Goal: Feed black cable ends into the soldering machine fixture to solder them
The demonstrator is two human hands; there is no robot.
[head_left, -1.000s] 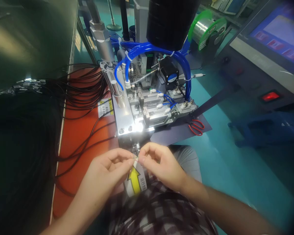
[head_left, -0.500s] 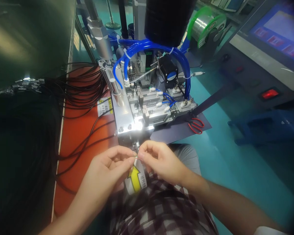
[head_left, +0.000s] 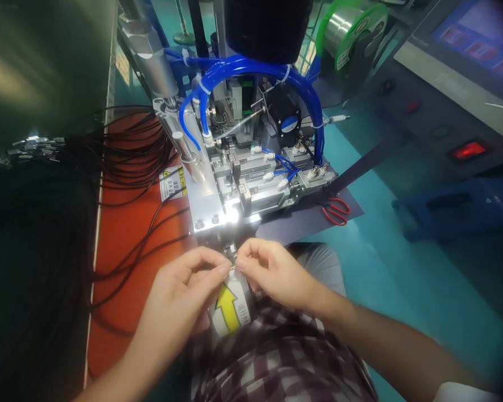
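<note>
My left hand and my right hand meet fingertip to fingertip just below the front edge of a small metal machine. Both are pinched on a tiny thin part between them, too small to name. Under the fingertips lies a white label with a yellow arrow. A small metal fitting juts from the machine's front, right above the pinch.
Blue air hoses loop over the machine. Black wires with metal terminals spread over the orange surface at left. Red-handled scissors lie on a dark mat at right. A control panel with a red lit switch stands at far right.
The view has shifted left and down slightly. Both hands have edged a little toward the machine's front, still pinched together on the small part.
</note>
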